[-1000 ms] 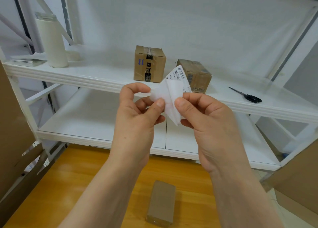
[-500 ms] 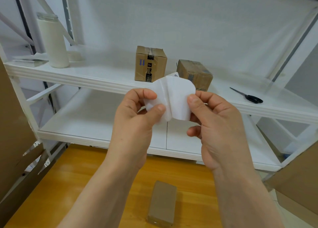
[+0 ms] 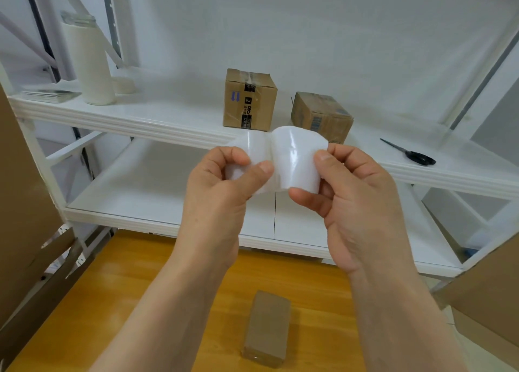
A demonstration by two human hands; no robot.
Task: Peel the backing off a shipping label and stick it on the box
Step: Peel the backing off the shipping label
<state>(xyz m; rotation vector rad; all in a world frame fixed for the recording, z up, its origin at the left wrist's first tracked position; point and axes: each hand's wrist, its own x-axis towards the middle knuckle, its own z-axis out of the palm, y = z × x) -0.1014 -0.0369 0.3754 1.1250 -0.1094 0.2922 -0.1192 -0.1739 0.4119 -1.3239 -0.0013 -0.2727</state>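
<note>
Both hands hold a white shipping label [image 3: 292, 158] at chest height in front of the shelf. My left hand [image 3: 222, 186] pinches the glossy backing sheet [image 3: 252, 150] on the left, thumb on top. My right hand [image 3: 356, 197] pinches the right part between thumb and fingers. The two sheets bulge apart in the middle and still meet at a crease. On the upper shelf behind stand two small cardboard boxes: a taped upright one [image 3: 248, 100] and a tilted one [image 3: 321, 116]. A flat brown box [image 3: 266, 329] lies on the wooden floor below.
The white metal shelving [image 3: 140, 124] has two levels. A white bottle [image 3: 90, 63], a tape roll [image 3: 123, 84] and a stack of papers [image 3: 50, 95] sit at the upper left. Black scissors [image 3: 412, 154] lie at the upper right. Large cardboard sheets lean at both sides [image 3: 25, 203].
The two sheets have been pulled further apart sideways. The printed face seen a second ago has turned away, so only glossy white sides show. Both hands have risen slightly.
</note>
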